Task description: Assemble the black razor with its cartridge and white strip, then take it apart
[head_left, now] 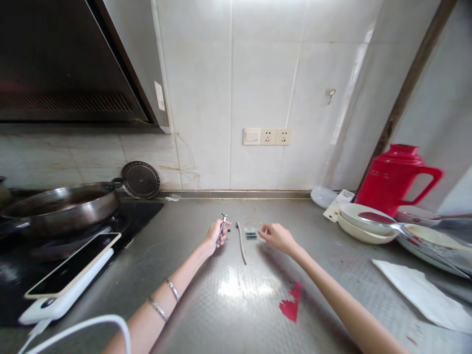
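My left hand [216, 234] is closed around a slim grey razor handle [221, 233], whose T-shaped top points up and has no blade head on it. A small black piece [228, 230] lies on the counter just right of that hand. Between my hands rests a thin beige stick [241, 243] with a dark tip at its far end. Beside it are small dark green strips [251, 235] that look like razor cartridges, seemingly with clear plastic around them. My right hand [275, 237] is at their right edge with fingertips pinched together; what they hold is too small to tell.
A steel pan [70, 209] sits on the black stove at left, near a phone [73, 265] on a white power bank with a cable. On the right are stacked bowls [365, 231], a red thermos jug [393, 174] and white paper [424, 295]. A red scrap [291, 305] lies in front.
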A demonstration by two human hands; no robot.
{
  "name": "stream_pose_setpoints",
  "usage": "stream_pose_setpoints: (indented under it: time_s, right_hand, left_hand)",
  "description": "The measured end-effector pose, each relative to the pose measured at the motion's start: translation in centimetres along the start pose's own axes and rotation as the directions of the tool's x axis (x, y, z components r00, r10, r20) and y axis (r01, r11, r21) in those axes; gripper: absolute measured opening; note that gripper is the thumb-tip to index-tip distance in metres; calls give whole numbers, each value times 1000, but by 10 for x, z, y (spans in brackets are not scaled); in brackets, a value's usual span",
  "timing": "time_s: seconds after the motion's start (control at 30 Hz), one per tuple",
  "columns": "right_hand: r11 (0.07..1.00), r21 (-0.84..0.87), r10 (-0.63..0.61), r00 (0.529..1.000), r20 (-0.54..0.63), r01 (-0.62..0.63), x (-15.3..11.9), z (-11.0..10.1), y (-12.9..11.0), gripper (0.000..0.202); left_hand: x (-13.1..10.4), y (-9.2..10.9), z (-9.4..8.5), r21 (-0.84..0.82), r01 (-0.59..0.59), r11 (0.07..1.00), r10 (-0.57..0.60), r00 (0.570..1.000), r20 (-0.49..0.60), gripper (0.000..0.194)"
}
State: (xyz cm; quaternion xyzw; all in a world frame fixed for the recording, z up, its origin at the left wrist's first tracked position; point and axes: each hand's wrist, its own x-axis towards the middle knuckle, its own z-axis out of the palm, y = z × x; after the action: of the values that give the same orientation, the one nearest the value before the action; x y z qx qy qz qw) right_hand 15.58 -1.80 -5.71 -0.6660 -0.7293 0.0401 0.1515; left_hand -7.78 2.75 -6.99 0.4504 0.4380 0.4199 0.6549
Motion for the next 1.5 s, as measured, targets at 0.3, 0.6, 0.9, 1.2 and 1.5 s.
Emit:
stream_pose_setpoints:
  time_s: [0.3,0.6,0.9,1.2,1.5]
  right_hand:
    - [989,-145,-17,991,135,37,-3,23,-79,43]
    - [997,-76,-12,996,86,18,1,20,-65,37]
    - [892,403,-90,953,-288,206,16,-13,15,33]
    - [863,405,-161,924,-347,303,5,-26,6,41]
    - [894,343,-169,925,-340,289,-6,-36,-13,43]
  left_hand:
    - [-10,1,12,-12,-60,998,61,996,71,28]
    - [-13,-2,15,-25,-123,992,125,984,125,29]
    - [-14,3,16,37,-359,933,354,930,101,33]
    - [-18,2,18,140,-437,888,429,899,89,26]
    - [-20,2,22,124,-421,898,411,906,101,27]
